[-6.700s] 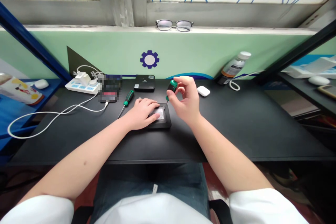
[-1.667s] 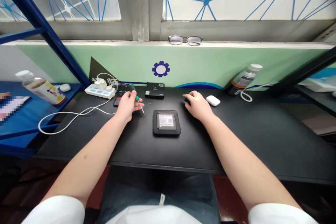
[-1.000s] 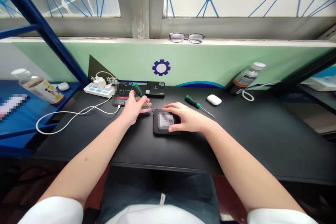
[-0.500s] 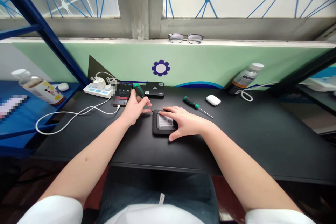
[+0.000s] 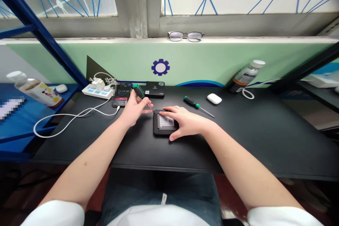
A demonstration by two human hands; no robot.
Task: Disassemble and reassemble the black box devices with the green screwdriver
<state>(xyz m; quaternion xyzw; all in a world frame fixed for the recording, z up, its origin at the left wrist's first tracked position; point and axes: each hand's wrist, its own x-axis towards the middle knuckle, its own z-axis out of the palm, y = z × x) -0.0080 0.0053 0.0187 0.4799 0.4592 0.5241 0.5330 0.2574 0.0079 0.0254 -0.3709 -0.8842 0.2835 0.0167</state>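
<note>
My left hand (image 5: pixel 132 108) is closed around a screwdriver (image 5: pixel 138 91) with a green and black handle. Its thin shaft slants down to the right, the tip at the upper left corner of a flat black hard drive (image 5: pixel 156 131). The drive lies on the desk, in a black surround, with a white label facing up. Over its right side, my right hand (image 5: pixel 184 122) grips it, fingers along the top and the thumb at the lower edge. That side of the drive is hidden under the hand. A second green and black screwdriver (image 5: pixel 192 102) lies beyond my right hand.
Behind the drive lie a black box (image 5: pixel 155 89) and a phone (image 5: pixel 121 95) on a white cable (image 5: pixel 76 114). A power strip (image 5: pixel 96 90) sits at left. Toward the right are a white earbud case (image 5: pixel 214 99) and a leaning bottle (image 5: pixel 246 77). Glasses (image 5: pixel 185 36) rest on the ledge.
The whole view has shifted slightly. Both hands, the screwdriver and the drive keep the same positions relative to each other.
</note>
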